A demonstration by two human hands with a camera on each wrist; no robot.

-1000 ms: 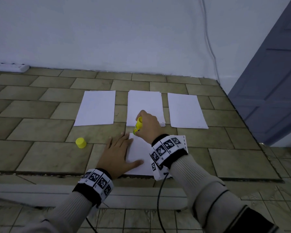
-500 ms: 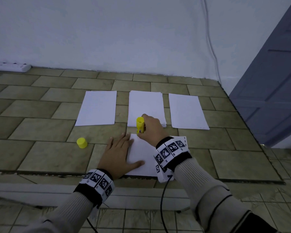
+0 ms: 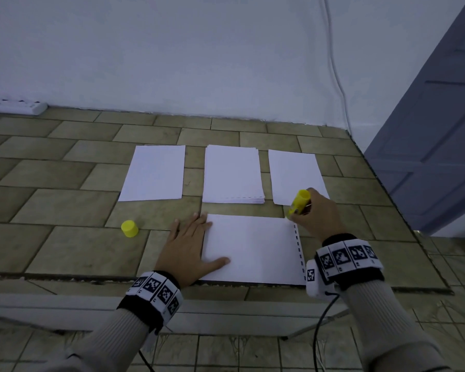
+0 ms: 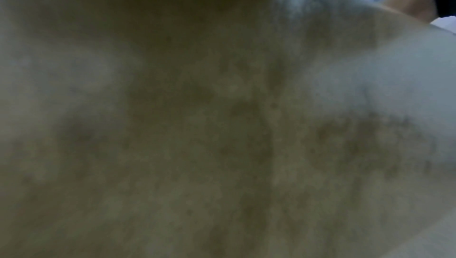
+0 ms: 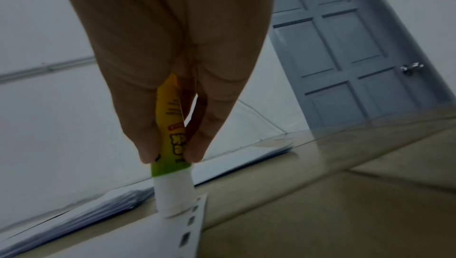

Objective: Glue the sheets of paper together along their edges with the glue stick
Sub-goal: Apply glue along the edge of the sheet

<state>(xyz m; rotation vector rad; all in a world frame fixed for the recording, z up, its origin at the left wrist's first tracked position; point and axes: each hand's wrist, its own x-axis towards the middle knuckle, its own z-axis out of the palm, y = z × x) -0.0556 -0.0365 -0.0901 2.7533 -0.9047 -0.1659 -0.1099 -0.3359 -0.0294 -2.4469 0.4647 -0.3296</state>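
A white sheet (image 3: pixel 253 248) with a perforated right edge lies nearest me on the tiled surface. My left hand (image 3: pixel 188 245) lies flat on the sheet's left edge, fingers straight. My right hand (image 3: pixel 317 216) grips the yellow glue stick (image 3: pixel 298 204) at the sheet's far right corner. In the right wrist view the glue stick (image 5: pixel 170 145) has its white tip pressed on the perforated corner of the sheet (image 5: pixel 158 238). The glue stick's yellow cap (image 3: pixel 129 228) stands on the tiles to the left. The left wrist view is blurred.
Three more piles of white paper lie in a row behind: left (image 3: pixel 155 173), middle stack (image 3: pixel 232 174), right (image 3: pixel 295 175). A white wall rises beyond, a blue-grey door (image 3: pixel 435 130) stands at right, and the surface's front edge (image 3: pixel 91 277) is near my wrists.
My right hand has carried the glue stick from the sheet's far middle edge rightward to its far right corner. The left hand has stayed flat on the sheet.
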